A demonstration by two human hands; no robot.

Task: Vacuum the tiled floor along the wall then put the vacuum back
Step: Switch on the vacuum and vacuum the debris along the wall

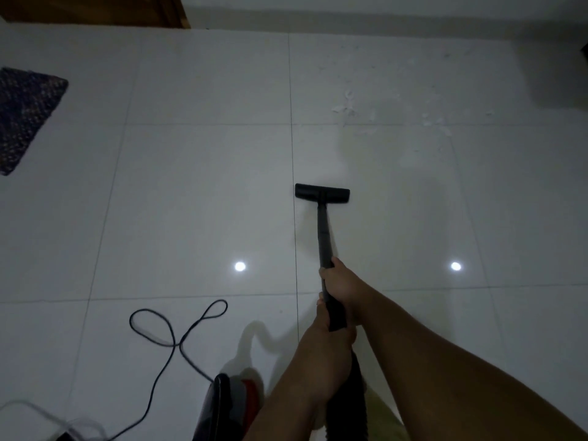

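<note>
A black vacuum wand (324, 227) runs from my hands down to a flat black floor head (322, 193) resting on the white tiled floor (191, 186). My right hand (342, 278) grips the wand higher up its tube. Just behind it my left hand (331, 329) holds the wand's thicker end, where the black hose (346, 405) drops between my arms. White scraps of debris (345, 106) lie scattered on the tiles beyond the head, near the white wall (381, 11). The vacuum body (229, 405), black with red, sits at the bottom.
A black power cord (173, 329) loops over the tiles at lower left. A dark woven mat (22, 116) lies at the far left. A brown wooden door (95, 9) stands at top left. A dark object (584, 49) is at the right edge.
</note>
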